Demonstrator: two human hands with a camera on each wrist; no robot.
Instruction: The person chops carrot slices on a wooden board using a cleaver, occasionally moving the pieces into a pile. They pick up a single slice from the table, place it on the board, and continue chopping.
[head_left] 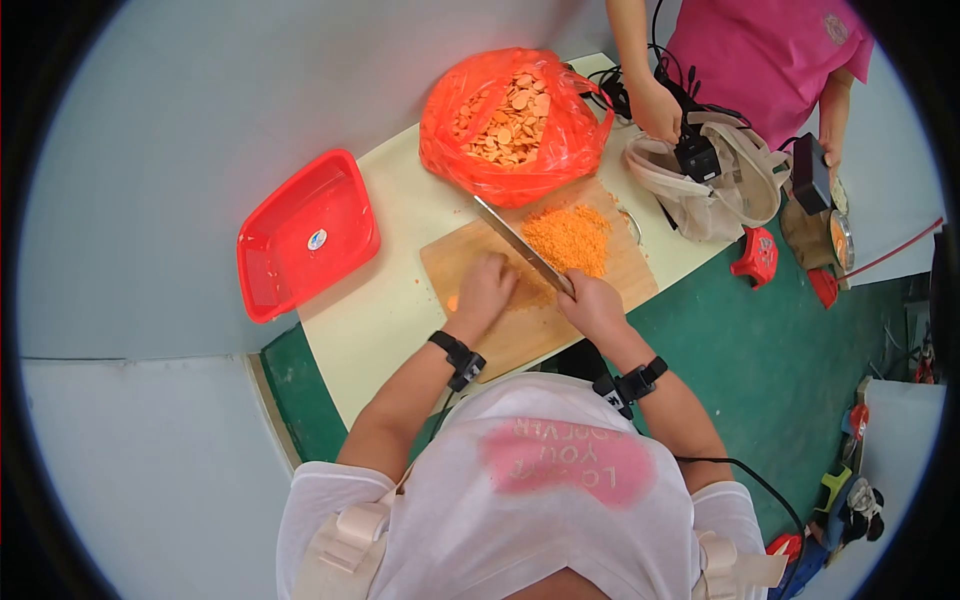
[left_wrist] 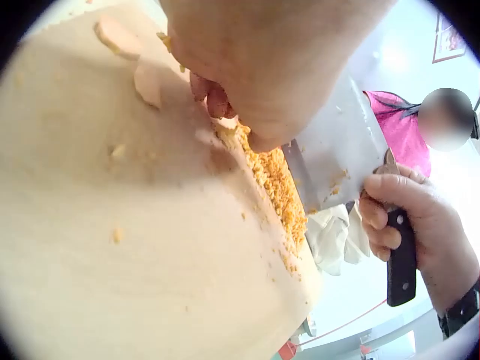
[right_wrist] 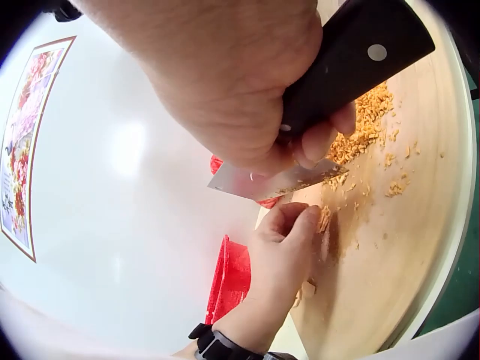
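My right hand (head_left: 595, 305) grips the black handle (left_wrist: 401, 255) of a cleaver, its broad blade (left_wrist: 337, 150) raised on edge close over the wooden cutting board (head_left: 450, 262). Beside the blade, my left hand (head_left: 487, 290) is low over the board with curled fingers, holding pale orange carrot pieces (right_wrist: 324, 219) at its fingertips. Finely chopped carrot (head_left: 568, 240) is heaped on the far side of the blade. A few carrot slices (left_wrist: 118, 39) lie loose near the left hand, and small crumbs dot the board.
A red plastic bag (head_left: 455, 170) full of orange slices stands behind the board. To the left is a red basin (head_left: 310, 240). At the right another person in pink handles a black device (head_left: 698, 158) over a pale cloth bag (head_left: 720, 210) on the table corner.
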